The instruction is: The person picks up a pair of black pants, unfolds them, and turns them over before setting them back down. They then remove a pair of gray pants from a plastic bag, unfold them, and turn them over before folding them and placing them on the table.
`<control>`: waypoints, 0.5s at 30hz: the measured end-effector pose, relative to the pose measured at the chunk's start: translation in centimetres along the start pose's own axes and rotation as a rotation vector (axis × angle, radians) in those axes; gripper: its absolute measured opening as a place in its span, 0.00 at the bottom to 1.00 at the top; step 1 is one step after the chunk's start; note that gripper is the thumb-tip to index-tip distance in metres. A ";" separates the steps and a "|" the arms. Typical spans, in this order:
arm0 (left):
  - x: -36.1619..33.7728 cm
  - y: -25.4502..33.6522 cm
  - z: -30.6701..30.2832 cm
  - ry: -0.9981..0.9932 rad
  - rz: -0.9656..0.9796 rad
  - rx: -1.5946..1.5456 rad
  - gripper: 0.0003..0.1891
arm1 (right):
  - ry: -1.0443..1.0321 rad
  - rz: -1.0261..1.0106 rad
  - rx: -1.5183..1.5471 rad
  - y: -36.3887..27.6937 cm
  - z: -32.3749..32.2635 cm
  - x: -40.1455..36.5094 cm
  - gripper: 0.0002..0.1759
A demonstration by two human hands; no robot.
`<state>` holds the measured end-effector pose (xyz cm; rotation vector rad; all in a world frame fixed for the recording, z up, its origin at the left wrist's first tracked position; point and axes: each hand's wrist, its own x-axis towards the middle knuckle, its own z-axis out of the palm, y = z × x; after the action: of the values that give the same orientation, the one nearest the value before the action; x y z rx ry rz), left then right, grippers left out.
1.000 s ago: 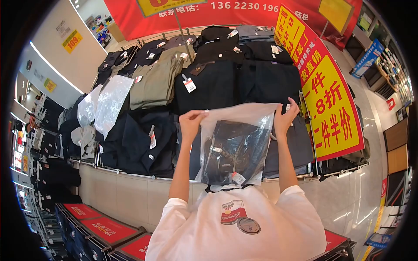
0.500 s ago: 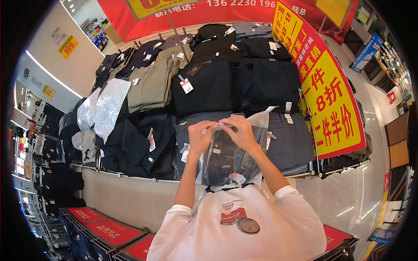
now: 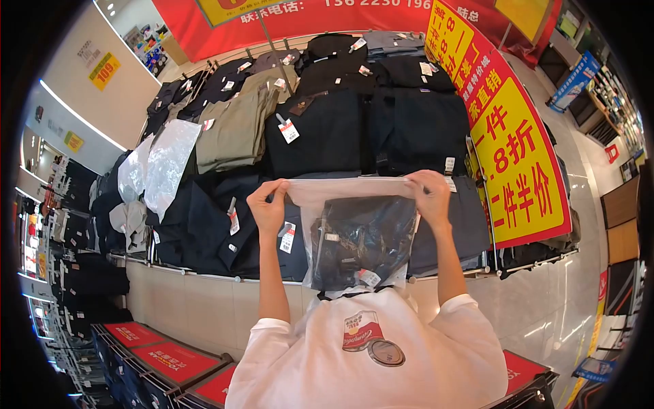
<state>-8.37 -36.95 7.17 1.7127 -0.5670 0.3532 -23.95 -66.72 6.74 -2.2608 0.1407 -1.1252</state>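
Note:
A clear zip bag (image 3: 306, 198) with a folded dark garment (image 3: 357, 221) inside stands upright in front of my chest. My left hand (image 3: 268, 204) pinches the left end of its top edge between thumb and fingers. At the right end of the same edge, my right hand (image 3: 430, 194) has a matching pinch. The edge is stretched straight between the two hands. A white tag (image 3: 368, 277) shows near the bottom of the bag. Beside my left forearm lies a dark garment with a price tag (image 3: 287, 237).
Folded black trousers (image 3: 317, 133) and khaki trousers (image 3: 235, 129) cover the display table. Empty plastic bags (image 3: 174, 160) lie on its left side. A yellow and red sign (image 3: 521, 160) stands along the right edge. Behind me are red-topped racks (image 3: 170, 358).
My hands were together at the middle of the bag's top. They have moved apart to its two ends, and the top edge is now pulled straight.

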 end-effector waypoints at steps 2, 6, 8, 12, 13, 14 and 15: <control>-0.1 -0.7 -0.3 0.028 -0.025 -0.037 0.05 | 0.022 0.045 -0.036 1.8 -1.9 -0.4 0.05; -0.5 -1.3 -0.1 0.044 -0.078 -0.072 0.05 | 0.071 0.255 -0.071 3.9 -4.2 -1.1 0.04; -0.8 -1.1 0.3 0.023 -0.096 -0.068 0.04 | 0.059 0.352 -0.052 4.5 -4.4 -1.5 0.05; -1.3 0.1 1.2 -0.025 -0.020 -0.046 0.03 | -0.024 0.323 -0.156 4.2 -3.7 -1.6 0.09; -1.5 0.4 1.4 -0.057 0.009 -0.046 0.03 | 0.001 0.221 -0.211 2.0 -3.5 -0.7 0.11; -1.7 0.7 1.6 -0.073 0.006 -0.059 0.03 | 0.025 0.119 -0.266 0.3 -2.8 -0.2 0.13; -1.9 1.0 1.8 -0.075 0.005 -0.057 0.03 | 0.025 0.123 -0.265 -0.4 -1.9 -0.2 0.13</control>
<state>-10.63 -38.50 6.54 1.6753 -0.6309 0.2744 -25.60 -67.20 7.68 -2.4302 0.4566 -1.1251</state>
